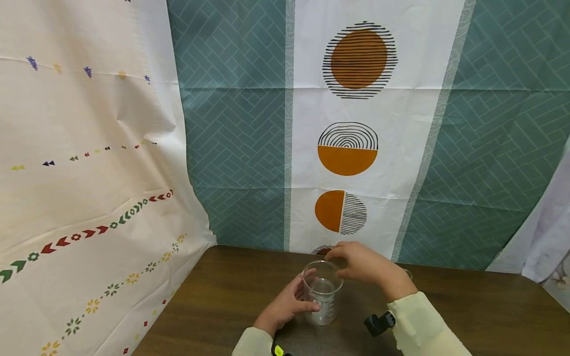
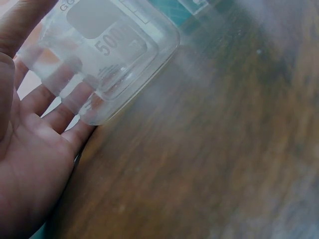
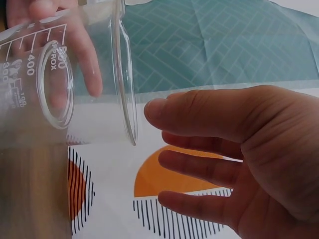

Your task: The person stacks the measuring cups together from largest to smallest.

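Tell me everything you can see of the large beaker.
The large beaker is a clear, glass-looking cylinder with a flared rim and a pale printed scale; 300, 400 and 500 are legible in the right wrist view. It looks upright on the dark wood-look table, with a smaller clear beaker inside. The left hand holds its side, thumb and fingers spread around the wall. The right hand is close to the rim, apart from it.

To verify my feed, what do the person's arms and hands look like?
Left hand and right hand are bare, below pale cream sleeves. A black device sits by the right wrist; a second device, black and yellow-green, by the left.
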The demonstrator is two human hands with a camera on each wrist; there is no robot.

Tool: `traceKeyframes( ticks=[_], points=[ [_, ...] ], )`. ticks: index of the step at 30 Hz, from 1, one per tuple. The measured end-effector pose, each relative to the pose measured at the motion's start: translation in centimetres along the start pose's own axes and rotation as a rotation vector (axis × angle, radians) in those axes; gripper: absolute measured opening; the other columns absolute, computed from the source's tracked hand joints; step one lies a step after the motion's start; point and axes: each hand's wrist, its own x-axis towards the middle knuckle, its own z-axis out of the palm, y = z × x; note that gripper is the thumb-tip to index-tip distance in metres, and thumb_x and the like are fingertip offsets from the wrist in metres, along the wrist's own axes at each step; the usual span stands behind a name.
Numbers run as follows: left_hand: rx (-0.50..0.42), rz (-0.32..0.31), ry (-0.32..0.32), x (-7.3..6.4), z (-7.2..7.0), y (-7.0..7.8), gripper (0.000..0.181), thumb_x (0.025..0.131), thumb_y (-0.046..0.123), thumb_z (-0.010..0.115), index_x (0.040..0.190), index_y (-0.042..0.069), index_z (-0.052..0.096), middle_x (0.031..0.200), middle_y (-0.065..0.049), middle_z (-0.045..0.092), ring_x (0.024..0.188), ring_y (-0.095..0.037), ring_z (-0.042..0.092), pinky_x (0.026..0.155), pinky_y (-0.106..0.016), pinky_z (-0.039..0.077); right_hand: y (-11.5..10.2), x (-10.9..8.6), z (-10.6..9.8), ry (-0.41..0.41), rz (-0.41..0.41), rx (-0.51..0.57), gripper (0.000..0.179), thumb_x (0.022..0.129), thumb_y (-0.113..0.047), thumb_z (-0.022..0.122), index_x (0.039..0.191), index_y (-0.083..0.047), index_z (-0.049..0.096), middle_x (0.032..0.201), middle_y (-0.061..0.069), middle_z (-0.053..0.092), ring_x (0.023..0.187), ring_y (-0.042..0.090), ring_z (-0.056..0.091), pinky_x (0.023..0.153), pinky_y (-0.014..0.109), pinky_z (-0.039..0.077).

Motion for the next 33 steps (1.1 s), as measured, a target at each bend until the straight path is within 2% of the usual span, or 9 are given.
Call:
traceKeyframes(
  ticks=[6, 15, 23, 33],
  points=[
    [0.012, -0.016, 0.007, -0.14, -0.06, 0.08, 0.08, 0.079, 0.024, 0.081, 0.146, 0.032, 0.038, 0.15, -0.007, 0.045, 0.141, -0.027, 0.039, 0.114, -0.048, 0.032, 0.28, -0.12, 0.06, 0.001, 0.0, -0.005, 0.035, 0.079, -0.009, 0.076, 0.113, -0.009, 0.069, 0.106, 0.001, 0.067, 0.096, 0.02, 0.063, 0.085, 0.039, 0.053],
    [-0.005, 0.005, 0.0, -0.02, 0.01, -0.01, 0.08, 0.079, 0.02, 0.081, 0.146, 0.028, 0.038, 0.149, -0.01, 0.045, 0.14, -0.026, 0.04, 0.113, -0.044, 0.035, 0.59, -0.24, 0.13, 0.021, -0.004, 0.001, 0.035, 0.079, -0.008, 0.076, 0.113, -0.008, 0.069, 0.107, 0.002, 0.067, 0.096, 0.02, 0.063, 0.086, 0.04, 0.053],
    [0.001, -0.003, -0.002, 0.05, -0.1, -0.07, 0.08, 0.079, 0.022, 0.081, 0.146, 0.03, 0.038, 0.15, -0.008, 0.044, 0.14, -0.026, 0.04, 0.112, -0.041, 0.036, 0.6, -0.42, -0.09, 0.023, 0.011, 0.007, 0.034, 0.079, -0.009, 0.076, 0.112, -0.012, 0.069, 0.109, 0.001, 0.067, 0.099, 0.021, 0.063, 0.088, 0.041, 0.053],
    [-0.009, -0.002, -0.001, -0.05, 0.01, 0.05, 0.08, 0.079, 0.019, 0.081, 0.146, 0.029, 0.038, 0.15, -0.009, 0.044, 0.14, -0.026, 0.04, 0.112, -0.044, 0.035, 0.66, -0.59, -0.26, 0.027, 0.017, 0.019, 0.032, 0.08, -0.01, 0.076, 0.112, -0.012, 0.07, 0.109, 0.002, 0.068, 0.101, 0.022, 0.063, 0.088, 0.043, 0.052]
  ],
)
